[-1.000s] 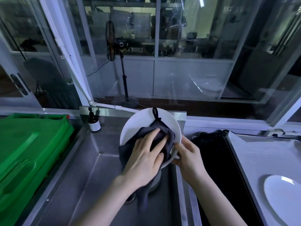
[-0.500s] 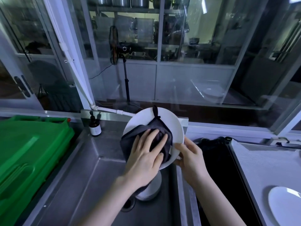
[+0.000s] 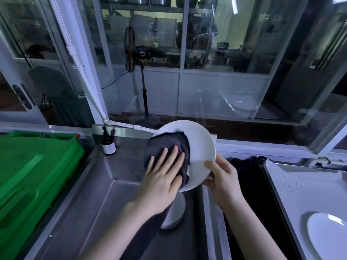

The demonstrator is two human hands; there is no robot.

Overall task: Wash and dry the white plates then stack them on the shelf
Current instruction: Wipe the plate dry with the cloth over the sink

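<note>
A white plate (image 3: 201,145) is held tilted above the steel sink (image 3: 105,186). My right hand (image 3: 221,177) grips its lower right rim, thumb on the face. My left hand (image 3: 161,175) presses a dark grey cloth (image 3: 165,145) flat against the plate's left half with straight, spread fingers. The cloth's tail hangs down under my left wrist. More white plates (image 3: 173,214) sit in the sink below, partly hidden by my hands. Another white plate (image 3: 326,235) lies on the white mat at the right.
A green plastic crate (image 3: 32,175) fills the left side. A small brown bottle (image 3: 108,143) stands at the sink's back corner. A dark basin (image 3: 249,184) lies between the sink and the white-matted tray (image 3: 308,184). Glass panels and a white pipe (image 3: 124,125) rise behind.
The cloth and my left hand have slid to the left across the plate, baring its right half. The plate has turned more edge-on to the right.
</note>
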